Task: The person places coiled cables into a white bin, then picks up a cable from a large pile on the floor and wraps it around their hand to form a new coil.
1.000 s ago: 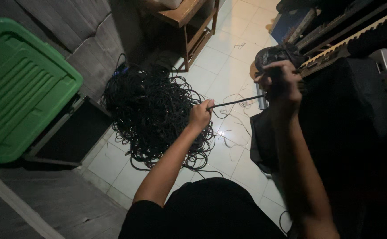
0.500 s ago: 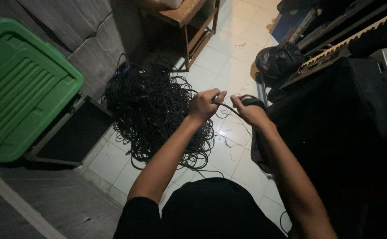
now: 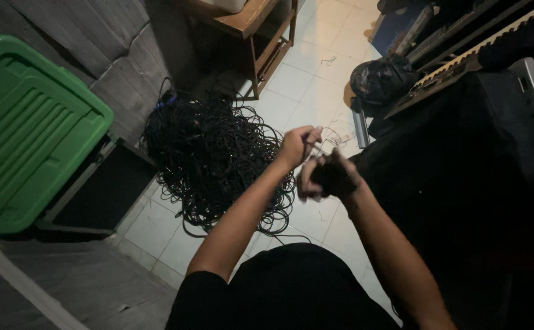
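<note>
Left hand [image 3: 296, 145] raised over the pale tiled floor [image 3: 307, 82], fingers pinched on a thin black cable [image 3: 317, 145] near its end. Right hand [image 3: 329, 177] just beside and slightly lower, fingers curled tight around a dark bundle of the same cable; blurred, so the exact grip hard to tell. Both hands close together, nearly touching, above the right edge of a large tangled heap of thin black wire [image 3: 212, 156] sprawled on the floor, loose loops spilling toward the lower tiles.

Left of the heap, a green ribbed plastic lid [image 3: 29, 131] leaning on a dark open bin [image 3: 99, 189]. Behind the heap, a grey panelled wall [image 3: 108, 43] and the legs of a brown wooden table [image 3: 261, 30]. To the upper right, a crumpled black plastic bag [image 3: 380, 79] sitting on the floor beside a long keyboard instrument with pale keys [image 3: 462, 58]. Far right side in deep shadow, contents not readable. Dark-sleeved arms and a black shirt filling the bottom centre, covering the floor directly below the hands.
</note>
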